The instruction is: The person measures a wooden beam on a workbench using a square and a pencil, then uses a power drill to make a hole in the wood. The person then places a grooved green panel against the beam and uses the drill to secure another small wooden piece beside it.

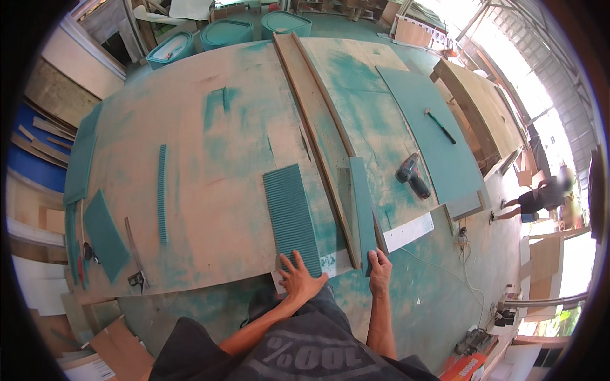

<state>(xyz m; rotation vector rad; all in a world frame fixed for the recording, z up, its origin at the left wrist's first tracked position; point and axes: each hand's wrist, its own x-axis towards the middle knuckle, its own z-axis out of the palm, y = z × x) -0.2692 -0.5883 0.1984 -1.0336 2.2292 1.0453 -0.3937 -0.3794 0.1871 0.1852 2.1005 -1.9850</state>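
My left hand (300, 280) rests with fingers spread on the near end of a ribbed teal panel (290, 206), which lies on the large worktable (190, 203). To its right, my right hand (380, 267) is closed around the near end of a narrow, flat teal strip (363, 206). That strip lies lengthwise between two long wooden rails (316, 145), its near end at the table's front edge. A thin ribbed teal strip (163, 193) lies farther left.
A cordless drill (413, 176) and a hammer (441, 126) lie on the right, the hammer on a flat teal sheet (422, 120). A combination square (136, 260) sits front left. Teal oval tubs (226, 35) stand behind the table. Another person (540, 197) is at far right.
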